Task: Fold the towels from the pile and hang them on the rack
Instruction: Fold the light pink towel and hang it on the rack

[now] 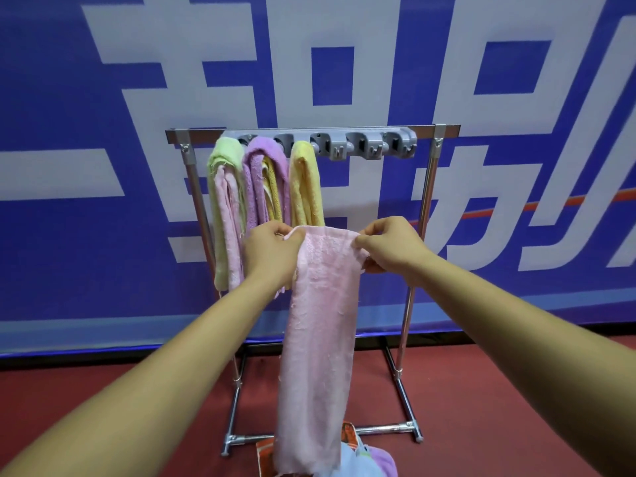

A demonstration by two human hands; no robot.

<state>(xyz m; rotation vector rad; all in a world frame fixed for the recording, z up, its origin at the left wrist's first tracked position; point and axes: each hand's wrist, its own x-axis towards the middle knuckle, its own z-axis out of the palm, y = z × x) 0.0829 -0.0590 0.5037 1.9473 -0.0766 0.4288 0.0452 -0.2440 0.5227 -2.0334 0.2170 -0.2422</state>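
A long pink towel hangs straight down in front of me, folded into a narrow strip. My left hand pinches its top left corner and my right hand pinches its top right corner. Behind it stands a metal rack with a grey clip rail along its top bar. Three clips on the left hold towels: a green and pink one, a purple one and a yellow one. The clips on the right are empty. Low down, behind the strip, lies the pile of towels, pale blue and purple.
A blue banner with large white characters fills the wall behind the rack. The floor is red. The rack's base bars run along the floor, and an orange and white bag lies by the pile.
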